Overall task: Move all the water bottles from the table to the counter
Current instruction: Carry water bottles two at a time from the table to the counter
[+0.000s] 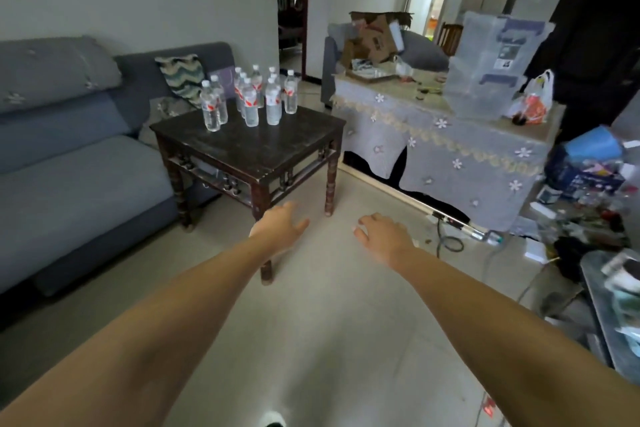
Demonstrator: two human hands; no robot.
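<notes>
Grey sofa [69, 163] fills the left of my view, and a cloth-draped counter [450, 149] stands to the right, cluttered on top with a clear plastic bin [491, 69] and a cardboard box [374, 38]. Between them sits the dark wooden table [249, 146], just beside the sofa. On its far half I see the water bottles [249, 97], roughly ten, all upright and bunched close together; none is on the counter yet as far as I can tell.

Both arms reach forward over the floor, short of the table's near edge. My left hand [277, 225] has its fingers loosely spread and holds nothing; my right hand [384, 236] is likewise relaxed and empty, palm down.

I judge this as the approach, with no bottle yet in hand. Next I need to close the gap to the table, reach over its bare near half, and wrap each hand round a front bottle without knocking its neighbours, then find free room on that crowded counter.
</notes>
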